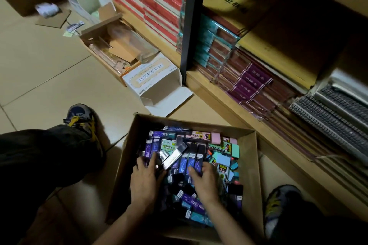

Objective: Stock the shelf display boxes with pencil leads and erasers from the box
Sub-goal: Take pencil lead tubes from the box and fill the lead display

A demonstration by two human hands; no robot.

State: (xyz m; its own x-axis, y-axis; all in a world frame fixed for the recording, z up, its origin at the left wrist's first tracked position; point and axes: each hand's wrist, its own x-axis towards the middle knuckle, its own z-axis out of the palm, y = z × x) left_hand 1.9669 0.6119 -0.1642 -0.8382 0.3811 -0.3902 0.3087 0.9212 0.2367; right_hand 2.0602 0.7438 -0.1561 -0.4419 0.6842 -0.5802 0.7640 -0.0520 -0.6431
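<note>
— Where do the leads lie from my hands?
— Directly under them, in the cardboard box (pixel 249 175) on the floor. The purple lead cases (pixel 191 162) run lengthwise away from your right hand (pixel 203 182); its fingers curl over their near ends, but I cannot tell if they grip. Your left hand (pixel 144 179) rests, fingers spread, on other cases.
— And the erasers?
— The erasers (pixel 222 158) are heaped by the right wall, nearer your right hand.

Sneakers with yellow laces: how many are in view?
2. One grey-and-blue sneaker is on the tiled floor left of the open brown cardboard box; the other is right of it, by the wooden shelf. None seems hidden.
</note>
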